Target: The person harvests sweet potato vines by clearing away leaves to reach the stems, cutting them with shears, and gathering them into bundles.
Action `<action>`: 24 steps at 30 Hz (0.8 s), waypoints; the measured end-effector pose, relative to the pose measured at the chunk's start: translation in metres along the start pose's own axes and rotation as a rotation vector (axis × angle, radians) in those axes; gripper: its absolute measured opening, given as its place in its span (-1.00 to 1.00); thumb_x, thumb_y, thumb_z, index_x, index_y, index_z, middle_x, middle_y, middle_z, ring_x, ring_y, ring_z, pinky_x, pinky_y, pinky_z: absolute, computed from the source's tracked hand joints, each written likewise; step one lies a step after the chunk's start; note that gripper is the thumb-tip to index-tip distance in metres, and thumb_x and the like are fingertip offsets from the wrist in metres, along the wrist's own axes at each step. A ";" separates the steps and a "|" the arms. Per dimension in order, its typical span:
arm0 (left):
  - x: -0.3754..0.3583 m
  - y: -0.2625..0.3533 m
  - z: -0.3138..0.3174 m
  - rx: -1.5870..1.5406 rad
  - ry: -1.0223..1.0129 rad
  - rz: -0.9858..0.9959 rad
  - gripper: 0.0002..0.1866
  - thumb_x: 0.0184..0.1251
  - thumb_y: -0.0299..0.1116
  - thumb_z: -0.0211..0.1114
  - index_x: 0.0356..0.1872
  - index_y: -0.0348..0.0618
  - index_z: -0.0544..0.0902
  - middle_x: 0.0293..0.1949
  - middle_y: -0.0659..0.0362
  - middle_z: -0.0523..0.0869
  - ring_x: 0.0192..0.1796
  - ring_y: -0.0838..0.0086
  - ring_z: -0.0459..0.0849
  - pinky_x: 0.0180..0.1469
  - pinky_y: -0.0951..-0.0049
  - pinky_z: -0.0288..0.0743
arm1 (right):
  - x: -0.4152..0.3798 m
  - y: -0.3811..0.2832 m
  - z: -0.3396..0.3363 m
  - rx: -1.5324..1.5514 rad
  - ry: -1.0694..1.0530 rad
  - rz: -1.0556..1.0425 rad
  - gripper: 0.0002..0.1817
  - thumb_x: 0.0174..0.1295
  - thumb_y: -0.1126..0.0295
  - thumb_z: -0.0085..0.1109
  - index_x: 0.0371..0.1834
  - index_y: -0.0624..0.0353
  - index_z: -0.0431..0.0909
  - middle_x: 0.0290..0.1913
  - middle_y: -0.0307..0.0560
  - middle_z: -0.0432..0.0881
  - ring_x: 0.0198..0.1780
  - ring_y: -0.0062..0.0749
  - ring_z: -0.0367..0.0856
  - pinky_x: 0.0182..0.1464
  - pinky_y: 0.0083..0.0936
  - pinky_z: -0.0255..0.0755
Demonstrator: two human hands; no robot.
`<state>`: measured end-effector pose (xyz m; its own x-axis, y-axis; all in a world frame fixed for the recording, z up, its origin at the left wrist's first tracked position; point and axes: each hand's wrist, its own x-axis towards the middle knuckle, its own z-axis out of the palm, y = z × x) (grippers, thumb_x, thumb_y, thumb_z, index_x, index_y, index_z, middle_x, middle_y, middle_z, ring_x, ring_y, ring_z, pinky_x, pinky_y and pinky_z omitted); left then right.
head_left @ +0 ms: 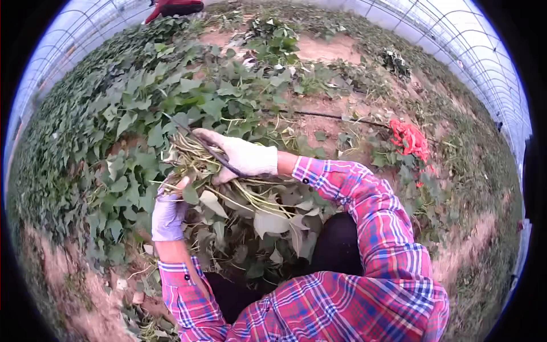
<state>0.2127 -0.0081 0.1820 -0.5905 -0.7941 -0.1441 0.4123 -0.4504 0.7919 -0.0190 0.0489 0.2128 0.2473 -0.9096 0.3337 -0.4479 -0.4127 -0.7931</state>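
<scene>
My left hand (169, 214), in a pale glove, is closed around the lower left side of a bundle of cut leafy vines (250, 196). The bundle's stem ends gather at the upper left, and its leaves hang to the right above my lap. My right hand (249, 157), in a white glove, lies across the top of the bundle. A dark slender tool (224, 162), perhaps a sickle, runs through its grip, with a thin end reaching up and left over the stems. The right fingertips are partly hidden among the stems.
Dense green vines (85, 131) cover the ground at left and ahead. A black hose (342, 118) crosses the soil toward a heap of red plastic strips (409, 138) at right. Another person in red (176, 7) is at the far top left. Greenhouse hoops arch around the plot.
</scene>
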 end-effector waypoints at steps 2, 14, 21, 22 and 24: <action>0.016 -0.018 -0.036 0.030 0.056 -0.045 -0.68 0.15 -0.54 0.39 -0.05 -0.16 0.59 -0.18 0.17 0.70 -0.18 0.45 0.69 -0.16 0.45 0.64 | -0.010 -0.007 -0.010 0.044 -0.037 0.140 0.06 -0.18 0.41 0.46 0.46 0.21 0.02 0.08 0.16 0.56 0.04 -0.20 0.57 0.11 -0.37 0.42; 0.010 -0.031 0.013 1.138 0.027 0.307 -0.24 0.20 -0.03 0.41 0.29 -0.30 0.34 0.23 0.02 0.46 0.18 0.32 0.47 0.25 0.35 0.32 | -0.042 -0.011 -0.022 0.192 -0.006 0.089 0.10 -0.18 0.39 0.47 0.47 0.18 -0.03 0.14 0.09 0.54 0.09 -0.26 0.56 0.15 -0.42 0.41; -0.013 -0.052 0.040 0.237 -0.015 0.016 -0.44 0.46 -0.11 0.11 0.29 -0.33 0.38 0.22 0.06 0.51 0.18 0.36 0.51 0.25 0.36 0.36 | -0.046 -0.036 0.002 0.136 0.000 0.122 0.08 -0.10 0.14 0.41 0.49 0.13 -0.05 -0.05 0.22 0.60 -0.09 0.05 0.62 -0.03 -0.27 0.47; -0.019 -0.047 0.044 0.210 -0.023 -0.033 -0.45 0.46 -0.14 0.09 0.29 -0.34 0.38 0.25 0.05 0.48 0.22 0.33 0.48 0.28 0.33 0.33 | -0.044 -0.029 0.009 0.136 0.040 0.089 0.07 -0.11 0.10 0.39 0.48 0.13 -0.02 -0.09 0.23 0.60 -0.11 0.09 0.62 -0.05 -0.25 0.48; -0.022 -0.051 0.063 0.219 0.149 0.042 -0.45 0.46 -0.13 0.07 0.29 -0.34 0.37 0.27 0.03 0.46 0.23 0.31 0.47 0.31 0.32 0.30 | -0.044 -0.038 0.009 0.130 0.046 0.190 0.06 -0.15 0.15 0.39 0.46 0.14 0.02 -0.13 0.24 0.61 -0.14 0.11 0.62 -0.08 -0.22 0.48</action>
<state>0.1613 0.0575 0.1822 -0.4607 -0.8689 -0.1811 0.2647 -0.3293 0.9064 -0.0056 0.1054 0.2237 0.1278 -0.9729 0.1927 -0.3678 -0.2270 -0.9018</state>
